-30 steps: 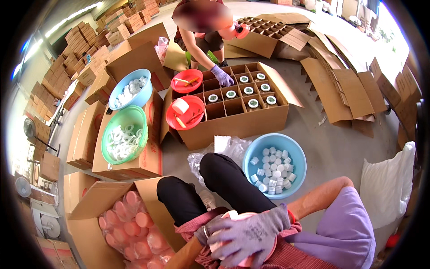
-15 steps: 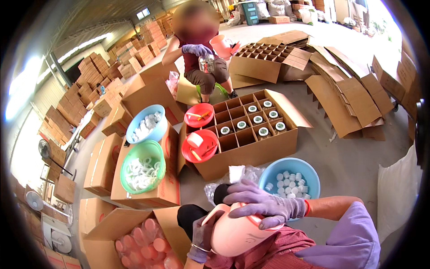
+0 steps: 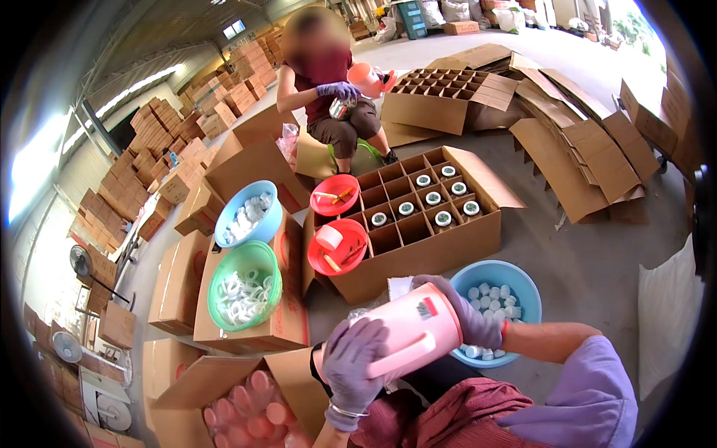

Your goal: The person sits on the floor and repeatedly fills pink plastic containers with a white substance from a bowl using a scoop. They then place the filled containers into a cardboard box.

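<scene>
Both my hands hold a pink plastic jug [image 3: 407, 328] lying tilted on its side above my lap, its handle turned toward me. My left hand [image 3: 355, 366], in a grey-purple glove, is closed round its lower left end. My right hand [image 3: 472, 317], gloved alike, grips the other end, with its fingers partly hidden behind the jug. A small dark-and-red label shows on the jug's side. Just beyond my right hand is a blue basin [image 3: 532, 287] of white caps. Below my left hand stands an open carton [image 3: 179, 392] of pink-lidded containers.
Ahead is a divided carton [image 3: 426, 257] with several lidded jars; two red bowls [image 3: 317, 265] sit at its left edge. A green basin [image 3: 278, 287] of white rings and a blue basin [image 3: 275, 220] rest on a box at left. Across from me sits a co-worker [image 3: 317, 82] holding a pink jug [image 3: 364, 78].
The pink jug has been turned onto its side and raised, handle now toward me. My right hand has shifted from over its rim to its right end. The co-worker's glass-like jar has tilted.
</scene>
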{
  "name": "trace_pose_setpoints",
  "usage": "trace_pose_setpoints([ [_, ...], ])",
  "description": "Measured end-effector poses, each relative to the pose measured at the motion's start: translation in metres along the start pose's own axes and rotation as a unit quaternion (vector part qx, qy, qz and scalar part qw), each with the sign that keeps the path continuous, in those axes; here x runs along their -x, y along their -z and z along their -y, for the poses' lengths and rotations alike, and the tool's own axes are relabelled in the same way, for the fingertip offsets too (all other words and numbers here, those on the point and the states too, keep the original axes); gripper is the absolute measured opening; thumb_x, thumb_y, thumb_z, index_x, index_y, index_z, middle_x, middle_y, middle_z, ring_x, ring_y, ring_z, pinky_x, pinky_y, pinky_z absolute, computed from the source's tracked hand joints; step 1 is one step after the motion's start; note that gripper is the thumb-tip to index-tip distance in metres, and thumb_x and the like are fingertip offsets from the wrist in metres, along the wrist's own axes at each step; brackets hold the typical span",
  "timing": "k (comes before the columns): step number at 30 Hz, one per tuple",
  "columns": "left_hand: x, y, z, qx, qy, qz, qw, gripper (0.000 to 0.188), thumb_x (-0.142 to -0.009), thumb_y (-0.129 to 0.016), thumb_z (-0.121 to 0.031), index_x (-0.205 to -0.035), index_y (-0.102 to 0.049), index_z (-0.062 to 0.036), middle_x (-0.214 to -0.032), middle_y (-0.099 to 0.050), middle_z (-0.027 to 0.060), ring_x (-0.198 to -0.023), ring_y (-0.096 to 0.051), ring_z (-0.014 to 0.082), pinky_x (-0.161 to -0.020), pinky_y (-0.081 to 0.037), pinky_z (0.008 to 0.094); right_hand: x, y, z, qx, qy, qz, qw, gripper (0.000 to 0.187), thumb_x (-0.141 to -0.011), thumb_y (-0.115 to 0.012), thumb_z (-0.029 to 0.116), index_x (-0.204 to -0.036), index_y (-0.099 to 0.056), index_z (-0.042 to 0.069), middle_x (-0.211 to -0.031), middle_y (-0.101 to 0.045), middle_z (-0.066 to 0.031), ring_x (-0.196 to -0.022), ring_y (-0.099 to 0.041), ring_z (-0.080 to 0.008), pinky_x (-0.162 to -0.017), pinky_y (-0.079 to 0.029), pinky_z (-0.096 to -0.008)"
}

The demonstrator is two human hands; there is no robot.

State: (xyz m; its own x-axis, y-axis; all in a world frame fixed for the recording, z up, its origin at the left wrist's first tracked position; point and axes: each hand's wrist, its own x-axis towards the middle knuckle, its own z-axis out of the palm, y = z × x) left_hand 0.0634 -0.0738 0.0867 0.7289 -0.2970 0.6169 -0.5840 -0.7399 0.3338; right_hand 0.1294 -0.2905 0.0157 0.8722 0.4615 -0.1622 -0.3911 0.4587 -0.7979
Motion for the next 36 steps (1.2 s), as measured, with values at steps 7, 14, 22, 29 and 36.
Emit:
trace_pose_setpoints([
  [7, 0.006, 0.007, 0.03, 0.336, 0.439, 0.026, 0.833, 0.026, -0.087, -0.061, -0.016, -0.102, -0.07, 0.0042, -0.103, -0.073, 0.01, -0.098, -0.066, 0.0164, -0.09, -0.051, 0.0339, 0.003, -0.014, 0.058, 0.467, 0.416, 0.238, 0.743, 0.051, -0.1, -0.046, 0.033, -0.141, -0.042, 0.004, -0.145, -0.036, -0.0238, -0.14, -0.032, -0.0374, -0.113, -0.031, -0.0453],
  [14, -0.02, 0.001, 0.014, 0.091, 0.109, -0.001, 0.99, 0.019, -0.092, -0.062, -0.018, -0.102, -0.073, -0.0073, -0.104, -0.072, 0.0081, -0.099, -0.068, 0.0263, -0.093, -0.051, 0.0427, -0.032, 0.018, 0.005, 0.133, 0.069, 0.002, 0.989, 0.053, -0.095, -0.058, 0.036, -0.137, -0.043, 0.007, -0.13, -0.052, -0.0153, -0.119, -0.054, -0.0241, -0.102, -0.043, -0.0375],
  [22, -0.002, 0.012, 0.032, 0.199, 0.342, -0.095, 0.914, 0.028, -0.089, -0.054, -0.014, -0.104, -0.069, 0.0045, -0.095, -0.072, 0.0172, -0.089, -0.07, 0.0276, -0.086, -0.053, 0.0343, -0.038, -0.014, 0.018, 0.22, 0.224, 0.168, 0.934, 0.079, -0.094, -0.056, 0.053, -0.153, -0.028, 0.007, -0.151, -0.032, -0.0173, -0.141, -0.033, -0.029, -0.114, -0.03, -0.0414],
  [29, 0.002, 0.022, 0.046, 0.122, 0.191, -0.091, 0.97, 0.021, -0.089, -0.057, -0.011, -0.095, -0.066, 0.0066, -0.099, -0.071, 0.0155, -0.098, -0.067, 0.0253, -0.093, -0.049, 0.038, -0.051, -0.026, -0.02, 0.098, 0.092, 0.027, 0.991, 0.061, -0.102, -0.049, 0.03, -0.154, -0.023, 0.009, -0.141, -0.041, -0.0115, -0.129, -0.043, -0.0206, -0.109, -0.036, -0.0347],
  [36, 0.046, 0.052, 0.072, 0.143, 0.4, -0.114, 0.898, 0.028, -0.096, -0.054, -0.015, -0.098, -0.069, 0.0083, -0.088, -0.069, 0.0071, -0.081, -0.059, 0.0115, -0.07, -0.05, 0.0327, -0.053, -0.075, 0.007, 0.394, 0.379, 0.265, 0.794, 0.071, -0.089, -0.061, 0.047, -0.146, -0.041, 0.008, -0.154, -0.024, -0.0241, -0.141, -0.024, -0.046, -0.115, -0.019, -0.0546],
])
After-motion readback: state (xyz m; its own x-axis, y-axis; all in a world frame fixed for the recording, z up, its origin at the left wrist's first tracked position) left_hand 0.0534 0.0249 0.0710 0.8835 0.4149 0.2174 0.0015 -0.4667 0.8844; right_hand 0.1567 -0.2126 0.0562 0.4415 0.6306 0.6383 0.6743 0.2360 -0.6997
